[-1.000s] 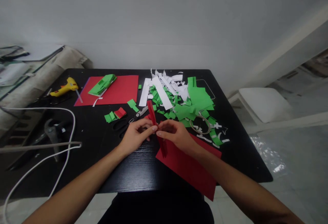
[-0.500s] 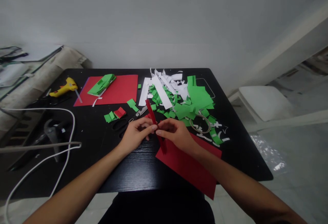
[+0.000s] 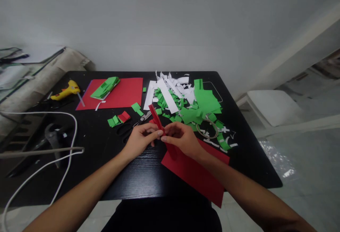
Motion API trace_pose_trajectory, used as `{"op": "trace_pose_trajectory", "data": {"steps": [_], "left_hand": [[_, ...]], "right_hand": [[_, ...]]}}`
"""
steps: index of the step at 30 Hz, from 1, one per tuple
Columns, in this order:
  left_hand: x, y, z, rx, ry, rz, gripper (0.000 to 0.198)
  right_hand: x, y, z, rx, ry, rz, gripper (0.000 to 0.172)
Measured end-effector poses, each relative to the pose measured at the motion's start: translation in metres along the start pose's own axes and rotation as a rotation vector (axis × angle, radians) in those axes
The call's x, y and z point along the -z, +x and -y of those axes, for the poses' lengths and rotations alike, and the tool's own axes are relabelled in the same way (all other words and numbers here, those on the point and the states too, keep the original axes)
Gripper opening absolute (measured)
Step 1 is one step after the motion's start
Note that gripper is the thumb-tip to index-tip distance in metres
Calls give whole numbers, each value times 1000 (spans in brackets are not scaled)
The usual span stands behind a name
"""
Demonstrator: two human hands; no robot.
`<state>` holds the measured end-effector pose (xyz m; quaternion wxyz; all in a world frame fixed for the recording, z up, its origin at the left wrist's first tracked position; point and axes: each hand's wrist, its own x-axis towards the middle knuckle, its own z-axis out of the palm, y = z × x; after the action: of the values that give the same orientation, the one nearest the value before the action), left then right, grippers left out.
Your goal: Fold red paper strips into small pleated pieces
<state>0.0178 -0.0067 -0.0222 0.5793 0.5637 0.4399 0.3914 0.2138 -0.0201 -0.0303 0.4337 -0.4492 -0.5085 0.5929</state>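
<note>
Between both hands stands a long red paper strip (image 3: 155, 116), folded lengthwise and slanting up to the left. My left hand (image 3: 142, 138) pinches it with thumb and fingers on its left side. My right hand (image 3: 182, 138) grips it from the right, the thumb tips nearly meeting; the fingers partly hide the strip's middle. Under my right hand and forearm lies a red sheet of paper (image 3: 196, 175), its near corner jutting past the table edge. Scissors with black handles (image 3: 123, 130) rest just beyond my left hand, partly covered.
Green paper scraps (image 3: 205, 101) and white paper strips (image 3: 167, 95) lie heaped behind the hands, with a tape roll (image 3: 207, 129) at the right. Another red sheet (image 3: 127, 94) bears folded green paper (image 3: 106, 86). Leftward are a yellow glue gun (image 3: 66, 91) and a white cable (image 3: 75, 125).
The red strip has turned in the fingers and its folds have spread, so it looks wider above and below the hands. Both hands stay in nearly the same place.
</note>
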Motion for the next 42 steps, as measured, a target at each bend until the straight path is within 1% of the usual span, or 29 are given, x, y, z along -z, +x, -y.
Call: {"op": "trace_pose_trajectory", "data": {"steps": [4, 7, 11, 14, 16, 19, 22, 24, 26, 29, 31, 33, 35, 36, 38, 40, 42], "left_hand": [[0, 0, 0, 2, -19, 7, 32], [1, 1, -1, 2, -56, 7, 32], [3, 1, -2, -6, -143, 59, 29], [2, -1, 0, 0, -168, 88, 27], [1, -2, 2, 0, -146, 82, 25], [-1, -2, 3, -16, -71, 44, 23], [-1, 0, 1, -37, -20, 11, 23], [0, 1, 0, -41, -35, 3, 23], [1, 1, 1, -34, -73, 0, 24], [4, 2, 4, -20, -99, -15, 25], [9, 4, 7, -26, -88, -54, 25], [15, 7, 8, -47, -94, -138, 25], [22, 12, 7, -67, -145, -236, 25], [26, 14, 5, -73, -173, -267, 26], [31, 19, 0, -84, -262, -333, 21], [33, 22, -4, -96, -324, -401, 17], [33, 24, -7, -101, -350, -444, 16]], "right_hand": [[-1, 0, -1, 14, 1, -13, 40], [-1, -1, 1, 38, -15, -38, 37], [-1, -4, 5, 89, -96, -90, 33], [0, -3, 4, 103, -111, -100, 30], [0, -2, 2, 83, -95, -79, 30], [-1, -2, -1, 56, -60, -7, 30], [-3, -4, -1, 48, -116, 70, 24], [-4, -6, 0, 47, -175, 117, 20], [-4, -6, 1, 43, -189, 147, 21], [-5, -7, 2, 39, -176, 145, 24], [-5, -7, 4, 37, -183, 133, 25], [-5, -8, 4, 35, -189, 130, 26], [-5, -8, 5, 34, -199, 134, 28], [-5, -7, 4, 34, -203, 137, 28], [-5, -7, 3, 31, -207, 144, 28], [-5, -6, 2, 26, -201, 148, 28], [-5, -5, 1, 20, -187, 148, 27]]}}
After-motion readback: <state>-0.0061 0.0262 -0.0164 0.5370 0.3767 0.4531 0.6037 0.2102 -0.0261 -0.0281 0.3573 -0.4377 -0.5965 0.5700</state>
